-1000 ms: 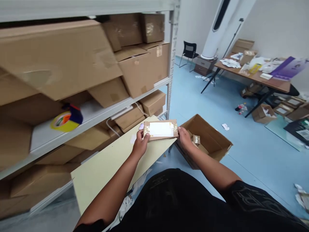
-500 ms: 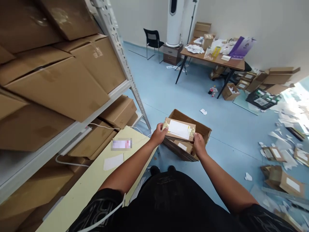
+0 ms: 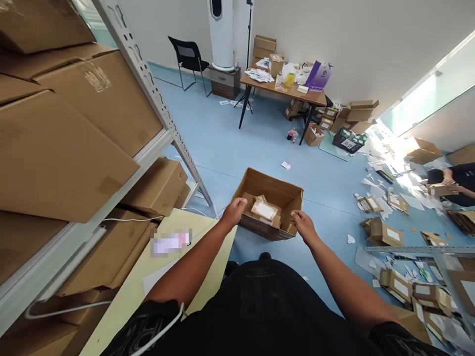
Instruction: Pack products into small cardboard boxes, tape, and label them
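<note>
A small cardboard parcel with a white label lies tilted inside a large open carton on the floor, on top of other small boxes. My left hand hovers at the carton's left side with loosely bent fingers and nothing in them. Over the right rim, my right hand is likewise empty, its fingers slightly curled and apart. Beside my left forearm, a pale yellow tabletop carries a white paper sheet and a blurred-out item.
A metal shelf stacked with large cartons rises at my left. Ahead stand a wooden table and a black chair. Papers and small boxes litter the floor at right, where a seated person handles a box.
Both hands have let go of the labelled parcel, which has dropped into the carton. The hands have moved slightly apart. The view has turned right, bringing another person into sight.
</note>
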Available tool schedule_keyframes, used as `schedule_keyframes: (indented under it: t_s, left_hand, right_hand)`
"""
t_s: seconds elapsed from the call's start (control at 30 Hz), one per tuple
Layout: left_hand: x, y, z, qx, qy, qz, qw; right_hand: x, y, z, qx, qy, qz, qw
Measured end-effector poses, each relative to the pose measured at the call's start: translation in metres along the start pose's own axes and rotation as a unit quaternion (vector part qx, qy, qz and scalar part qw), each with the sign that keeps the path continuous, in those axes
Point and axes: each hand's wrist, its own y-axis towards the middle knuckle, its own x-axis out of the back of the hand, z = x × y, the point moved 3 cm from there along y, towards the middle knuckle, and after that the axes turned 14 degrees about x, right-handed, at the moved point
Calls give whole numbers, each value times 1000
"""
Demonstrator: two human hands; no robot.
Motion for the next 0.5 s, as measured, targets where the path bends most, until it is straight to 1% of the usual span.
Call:
schedule_keyframes:
  t_s: [0.1,0.2,0.27,0.3,0.37,0.4,0.43,0.47,0.5]
  left_hand:
    - [11,-18,23,20,-23,2,1000]
    - [17,-39,41,17,-20,-8,1000]
    - [20,-55,50,16,-8,-29,999]
    - [22,-64,54,17,-4,-44,999]
    - [26,-82,62,25,-6,-82,996]
    - [28,-92,66,30,-11,-104,994]
    - [30,-102,70,35,-17,-128,991]
    - [30,-112,76,42,-25,-153,987]
    - [29,-123,82,52,-34,-178,982]
  right_hand:
    - [-19,-7,11,-2,24,63,998]
    - [-43,-5,40,39,36,129,990]
    - [-59,-5,71,80,52,182,979]
    - [-66,-7,91,99,67,215,969]
    - [-75,-18,138,135,114,298,938]
    - [-76,-28,164,157,144,349,913]
    - [-74,-40,192,187,184,408,875]
    - [-69,-54,220,233,234,473,817]
    - [-62,-72,247,283,286,553,730]
